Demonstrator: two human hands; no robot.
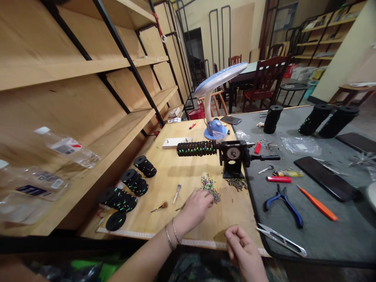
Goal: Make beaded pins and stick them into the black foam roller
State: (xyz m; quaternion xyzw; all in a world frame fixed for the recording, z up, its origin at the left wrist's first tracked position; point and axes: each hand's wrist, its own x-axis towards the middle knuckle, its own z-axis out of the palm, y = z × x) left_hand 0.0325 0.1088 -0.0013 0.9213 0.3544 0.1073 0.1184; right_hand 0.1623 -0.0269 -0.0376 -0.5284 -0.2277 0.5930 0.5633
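My left hand reaches over the wooden table, its fingers curled down at a small pile of grey metal bits. Whatever lies between those fingertips is hidden. Right behind that hand is a heap of multicoloured beads. My right hand hovers by the table's front edge, thumb and fingers drawn together; what they hold, if anything, cannot be made out. Beyond the piles stands a black hand-crank winder, bearing a ridged black foam roll wound with green-marked pieces. Dark brass-coloured bits lie at its foot.
Several black foam spools line the left edge. A blue desk lamp stands behind the winder. On the grey mat are blue pliers, thread snips, an orange tool and a phone. Shelving rises at left.
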